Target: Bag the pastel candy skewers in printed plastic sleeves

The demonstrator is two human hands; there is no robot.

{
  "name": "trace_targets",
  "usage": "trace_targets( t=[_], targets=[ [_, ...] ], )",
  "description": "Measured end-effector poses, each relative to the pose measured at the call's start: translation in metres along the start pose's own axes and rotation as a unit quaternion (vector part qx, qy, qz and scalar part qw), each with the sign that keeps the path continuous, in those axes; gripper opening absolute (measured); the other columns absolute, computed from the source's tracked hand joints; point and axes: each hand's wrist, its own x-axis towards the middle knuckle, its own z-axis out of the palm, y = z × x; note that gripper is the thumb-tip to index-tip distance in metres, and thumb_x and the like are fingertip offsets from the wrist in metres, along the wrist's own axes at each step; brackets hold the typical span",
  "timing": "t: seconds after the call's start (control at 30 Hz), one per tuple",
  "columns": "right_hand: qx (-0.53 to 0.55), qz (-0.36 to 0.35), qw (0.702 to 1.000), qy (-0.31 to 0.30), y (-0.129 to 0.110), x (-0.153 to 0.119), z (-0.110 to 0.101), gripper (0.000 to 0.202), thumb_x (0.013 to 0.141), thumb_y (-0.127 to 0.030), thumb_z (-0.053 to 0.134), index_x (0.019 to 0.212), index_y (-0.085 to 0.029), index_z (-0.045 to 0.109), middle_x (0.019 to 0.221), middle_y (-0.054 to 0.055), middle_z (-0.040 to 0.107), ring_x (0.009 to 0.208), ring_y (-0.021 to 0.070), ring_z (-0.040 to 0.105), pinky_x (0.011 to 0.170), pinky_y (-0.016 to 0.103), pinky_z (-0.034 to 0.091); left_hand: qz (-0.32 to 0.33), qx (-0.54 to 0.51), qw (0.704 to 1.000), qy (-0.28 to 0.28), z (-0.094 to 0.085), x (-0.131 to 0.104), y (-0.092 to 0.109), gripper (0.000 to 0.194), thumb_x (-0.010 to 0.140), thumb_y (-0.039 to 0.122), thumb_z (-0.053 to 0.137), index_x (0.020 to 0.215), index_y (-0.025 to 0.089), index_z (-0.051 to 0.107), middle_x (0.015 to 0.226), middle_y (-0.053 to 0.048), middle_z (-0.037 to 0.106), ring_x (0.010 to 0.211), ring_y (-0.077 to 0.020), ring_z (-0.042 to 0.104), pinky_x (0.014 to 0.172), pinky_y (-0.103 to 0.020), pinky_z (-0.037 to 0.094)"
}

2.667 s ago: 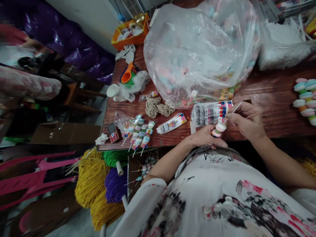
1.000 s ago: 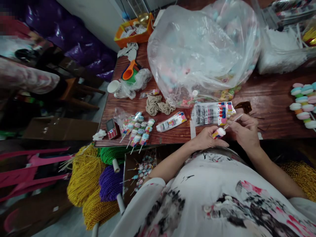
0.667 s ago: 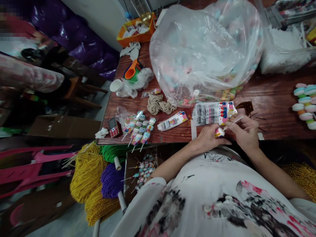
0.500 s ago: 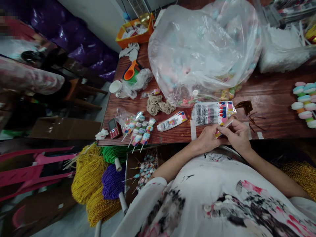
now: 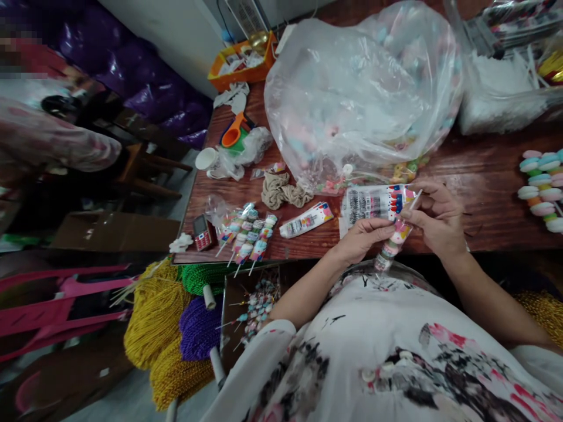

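One wrapped candy skewer [image 5: 390, 249] is tilting at the near edge of the surface [image 5: 492, 181]; your left hand [image 5: 364, 237] is pinching it, your right hand [image 5: 441, 221] is gripping its stick [image 5: 416, 200], printed wrappers [image 5: 368, 203] lying just beyond.

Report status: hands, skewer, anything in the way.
Left hand and right hand both grip wrapped candy skewer. White stick in right hand. Printed wrappers lie just beyond hands.

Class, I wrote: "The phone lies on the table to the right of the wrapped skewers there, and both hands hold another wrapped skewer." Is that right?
Not quite: in the head view, the phone lies on the table to the left of the wrapped skewers. The left hand and right hand do hold another wrapped skewer.
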Motion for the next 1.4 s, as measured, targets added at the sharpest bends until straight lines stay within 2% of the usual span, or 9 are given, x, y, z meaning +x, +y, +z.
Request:
trace_targets(
  t=[0.27, 0.43, 0.57, 0.63, 0.77, 0.93, 1.07, 1.3, 1.4],
  targets=[
    [-0.112, -0.063, 0.992, 0.009, 0.011, -0.009, 0.010, 0.015, 0.080, -0.034, 0.071, 0.092, -0.026, 0.072, 0.081, 0.000, 0.070, 0.073, 0.0157, 0.064, 0.072, 0.031, 0.055, 0.069, -0.032, 0.990, 0.117, 0.005, 0.013, -0.014, 0.044, 0.052, 0.047, 0.089, 0.072, 0.015, 0.065, 0.059, 0.003, 0.063, 0.046, -0.0064, 0.053, 0.044, -0.019, 0.042],
    [-0.134, -0.085, 0.987, 0.019, 0.020, -0.020, 0.009, 0.045, 0.081, -0.039, 0.070, 0.125, -0.030, 0.063, 0.121, 0.006, 0.064, 0.083, 0.0156, 0.061, 0.077, 0.034, 0.054, 0.160, 0.012, 0.969, 0.189, 0.002, 0.014, -0.014, 0.042, 0.064, 0.055, 0.081, 0.081, 0.019, 0.067, 0.056, 0.006, 0.057, 0.043, -0.0056, 0.046, 0.040, -0.019, 0.035],
    [-0.168, -0.090, 0.981, 0.025, 0.019, -0.025, 0.017, 0.010, 0.078, -0.032, 0.074, 0.079, -0.023, 0.070, 0.080, 0.001, 0.064, 0.072, 0.0142, 0.056, 0.068, 0.029, 0.048, 0.269, 0.109, 0.941, 0.175, 0.004, 0.012, -0.009, 0.027, 0.066, 0.044, 0.083, 0.072, 0.020, 0.072, 0.074, 0.001, 0.062, 0.070, -0.0089, 0.056, 0.066, -0.021, 0.048],
    [-0.174, -0.110, 0.978, 0.042, 0.018, -0.024, 0.019, 0.015, 0.080, -0.030, 0.071, 0.068, -0.022, 0.067, 0.072, 0.001, 0.062, 0.071, 0.0149, 0.057, 0.068, 0.030, 0.048, 0.286, 0.114, 0.937, 0.165, 0.003, 0.011, -0.010, 0.026, 0.070, 0.046, 0.080, 0.076, 0.022, 0.075, 0.087, -0.001, 0.064, 0.086, -0.0110, 0.058, 0.079, -0.023, 0.048],
    [-0.178, -0.134, 0.974, 0.039, 0.021, -0.018, 0.015, 0.004, 0.080, -0.028, 0.071, 0.080, -0.025, 0.073, 0.080, 0.001, 0.066, 0.077, 0.0165, 0.060, 0.068, 0.031, 0.049, 0.220, 0.070, 0.967, 0.111, -0.003, 0.007, -0.019, 0.035, 0.076, 0.053, 0.074, 0.087, 0.020, 0.075, 0.093, -0.001, 0.066, 0.092, -0.0121, 0.058, 0.086, -0.024, 0.046],
    [-0.165, -0.143, 0.974, 0.053, 0.028, -0.020, 0.017, 0.003, 0.077, -0.027, 0.073, 0.080, -0.027, 0.074, 0.074, 0.000, 0.060, 0.072, 0.0150, 0.057, 0.063, 0.030, 0.046, 0.111, 0.014, 0.991, 0.070, -0.005, -0.002, -0.020, 0.040, 0.069, 0.052, 0.080, 0.080, 0.014, 0.071, 0.068, 0.002, 0.062, 0.062, -0.0077, 0.052, 0.065, -0.022, 0.043],
    [-0.165, -0.159, 0.971, 0.074, 0.023, -0.024, 0.024, 0.004, 0.078, -0.026, 0.073, 0.074, -0.026, 0.072, 0.072, 0.000, 0.060, 0.070, 0.0149, 0.056, 0.065, 0.031, 0.045, 0.022, -0.064, 0.998, 0.015, -0.001, -0.006, -0.015, 0.043, 0.057, 0.045, 0.089, 0.077, 0.013, 0.069, 0.067, 0.001, 0.063, 0.059, -0.0081, 0.054, 0.062, -0.023, 0.043],
    [-0.181, -0.145, 0.970, 0.070, 0.025, -0.019, 0.018, 0.008, 0.084, -0.026, 0.066, 0.077, -0.025, 0.069, 0.074, 0.000, 0.061, 0.071, 0.0152, 0.057, 0.067, 0.032, 0.046, 0.011, -0.075, 0.997, -0.014, -0.003, 0.002, -0.016, 0.043, 0.062, 0.046, 0.086, 0.072, 0.012, 0.062, 0.065, 0.001, 0.062, 0.057, -0.0079, 0.056, 0.061, -0.023, 0.048],
    [-0.303, -0.241, 0.922, 0.024, 0.018, -0.014, -0.002, 0.017, 0.083, -0.025, 0.068, 0.098, -0.030, 0.072, 0.102, 0.004, 0.069, 0.094, 0.0211, 0.062, 0.082, 0.038, 0.049, -0.008, -0.070, 0.997, -0.043, -0.008, 0.002, -0.010, 0.045, 0.066, 0.049, 0.082, 0.073, 0.013, 0.058, 0.065, -0.001, 0.063, 0.057, -0.0140, 0.064, 0.060, -0.028, 0.054]
  ],
)
